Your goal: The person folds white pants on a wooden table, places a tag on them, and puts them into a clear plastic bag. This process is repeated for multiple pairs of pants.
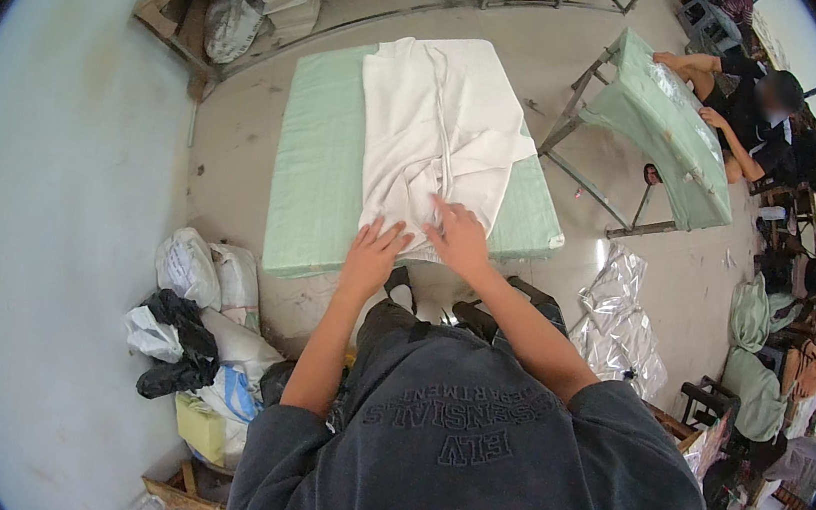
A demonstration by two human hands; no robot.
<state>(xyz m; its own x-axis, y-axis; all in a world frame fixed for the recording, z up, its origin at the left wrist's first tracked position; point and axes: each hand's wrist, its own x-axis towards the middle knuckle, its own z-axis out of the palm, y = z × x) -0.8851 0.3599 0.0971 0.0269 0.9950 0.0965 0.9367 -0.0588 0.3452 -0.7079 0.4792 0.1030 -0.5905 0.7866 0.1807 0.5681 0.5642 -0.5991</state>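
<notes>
A cream-white cloth garment (pixel 400 126) lies spread along a table covered in pale green cloth (pixel 317 161). Its lower part is creased, and a long fold runs down its middle. A sleeve-like flap lies across it on the right. My left hand (pixel 372 255) rests on the garment's near left corner, palm down with fingers apart. My right hand (pixel 461 237) is on its near right part, fingers spread and slightly blurred. Neither hand visibly grips the cloth. A gathered, ribbed-looking edge (pixel 421 255) shows between the hands at the table's near side.
A person (pixel 759 121) sits at another green-covered table (pixel 630 91) to the right. Clear plastic-wrapped packs (pixel 616 316) lie on the floor at right. Stuffed sacks and bags (pixel 187 268) pile up by the left wall. A shelf (pixel 176 40) stands at the far left.
</notes>
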